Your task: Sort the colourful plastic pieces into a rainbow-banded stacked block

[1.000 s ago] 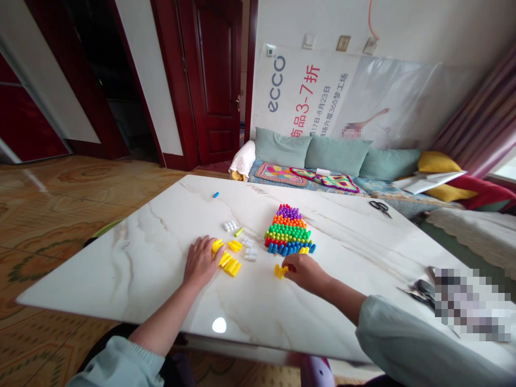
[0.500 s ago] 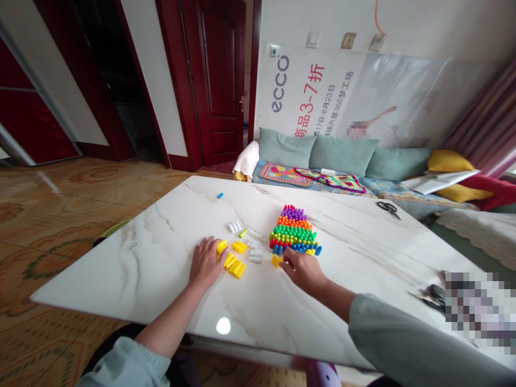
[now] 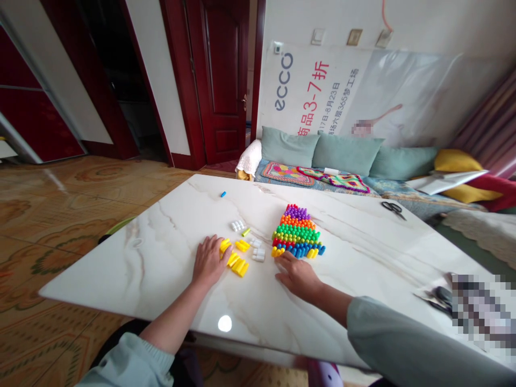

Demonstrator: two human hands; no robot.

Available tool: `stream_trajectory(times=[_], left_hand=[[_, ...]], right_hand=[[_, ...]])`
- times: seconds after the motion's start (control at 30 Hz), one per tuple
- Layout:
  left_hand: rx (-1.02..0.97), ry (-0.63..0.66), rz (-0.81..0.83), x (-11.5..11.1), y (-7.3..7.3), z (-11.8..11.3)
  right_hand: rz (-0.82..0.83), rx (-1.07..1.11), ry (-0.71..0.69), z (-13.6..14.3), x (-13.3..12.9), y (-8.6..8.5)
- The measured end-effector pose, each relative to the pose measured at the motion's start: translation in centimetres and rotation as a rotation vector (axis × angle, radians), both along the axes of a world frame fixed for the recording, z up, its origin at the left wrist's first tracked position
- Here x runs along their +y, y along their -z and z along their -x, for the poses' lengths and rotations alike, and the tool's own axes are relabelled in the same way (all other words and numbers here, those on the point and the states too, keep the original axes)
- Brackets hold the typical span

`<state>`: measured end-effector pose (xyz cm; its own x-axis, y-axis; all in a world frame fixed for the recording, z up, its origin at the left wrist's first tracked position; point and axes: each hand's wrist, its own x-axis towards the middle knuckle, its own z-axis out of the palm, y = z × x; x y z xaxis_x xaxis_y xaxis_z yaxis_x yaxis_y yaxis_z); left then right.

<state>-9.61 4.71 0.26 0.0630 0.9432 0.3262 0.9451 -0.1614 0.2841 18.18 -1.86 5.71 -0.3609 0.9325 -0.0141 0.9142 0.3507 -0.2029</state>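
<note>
Rows of coloured pieces (image 3: 296, 233) form a block on the marble table, with red and purple at the far end and blue at the near edge. Yellow pieces (image 3: 278, 251) sit at the block's near left corner, and my right hand (image 3: 297, 275) touches beside them, fingers apart. Several loose yellow pieces (image 3: 240, 267) lie to the left. My left hand (image 3: 209, 260) rests at their left side with its fingers spread, thumb against the pieces. White pieces (image 3: 258, 255) and one lime green piece (image 3: 245, 232) lie between the hands and beyond.
More white pieces (image 3: 237, 226) and a single blue piece (image 3: 223, 194) lie farther back on the table (image 3: 161, 258). Black scissors (image 3: 393, 209) are at the back right, another dark-handled tool (image 3: 441, 298) at the right. Beyond stands a sofa with cushions (image 3: 347, 153).
The yellow pieces by my right hand have moved up against the block's near left corner. My right hand's fingers have opened from a pinch. The view has shifted slightly.
</note>
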Motion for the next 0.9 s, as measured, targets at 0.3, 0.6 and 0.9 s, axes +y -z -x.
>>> stream_trajectory(times=[0.3,0.6,0.9], left_hand=[[-0.003,0.002,-0.01,-0.1,0.0,0.0],[0.003,-0.001,-0.034,-0.1,0.1,0.0],[0.002,0.014,-0.041,0.0,0.1,0.1]], right_hand=[[0.006,-0.014,0.018,0.7,0.3,0.0],[-0.059,0.089,-0.366,4.3,0.5,-0.6],[-0.036,-0.054,-0.391,6.4,-0.4,-0.7]])
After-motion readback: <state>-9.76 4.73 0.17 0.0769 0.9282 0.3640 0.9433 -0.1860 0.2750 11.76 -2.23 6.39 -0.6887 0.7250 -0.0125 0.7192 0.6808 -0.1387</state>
